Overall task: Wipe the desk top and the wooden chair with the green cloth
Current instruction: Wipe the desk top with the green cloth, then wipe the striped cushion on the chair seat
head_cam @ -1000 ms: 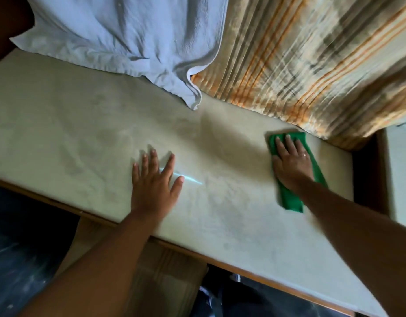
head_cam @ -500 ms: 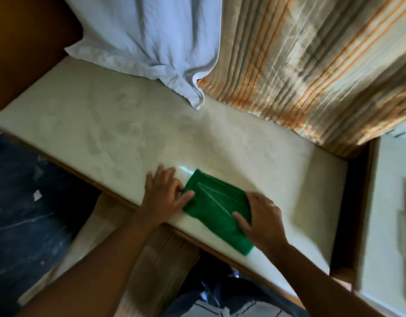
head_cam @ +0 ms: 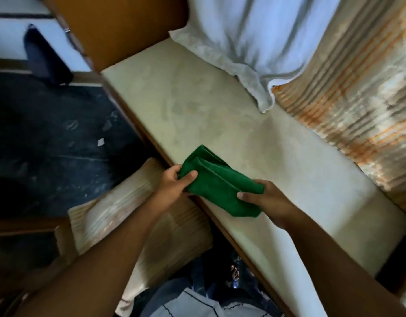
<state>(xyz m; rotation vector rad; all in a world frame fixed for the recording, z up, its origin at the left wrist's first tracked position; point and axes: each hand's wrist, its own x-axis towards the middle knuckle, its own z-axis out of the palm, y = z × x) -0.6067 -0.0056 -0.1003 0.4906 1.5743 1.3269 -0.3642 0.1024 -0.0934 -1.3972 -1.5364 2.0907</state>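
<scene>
Two hands (head_cam: 174, 184) (head_cam: 266, 200), folded green cloth (head_cam: 218, 186)

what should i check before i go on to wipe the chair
1. Cloth held: ok, left hand and right hand each have a grip on an end.
2. Cloth folded: ok.
3. Desk bare: ok, though a white cloth and curtain hang over its back edge.
4. Desk wiped all over: cannot tell.
5. Chair within reach: ok, it stands just below the hands.

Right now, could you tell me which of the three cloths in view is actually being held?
The green cloth, gripped by the left hand and right hand; the white cloth and striped curtain merely hang behind the desk.
</scene>
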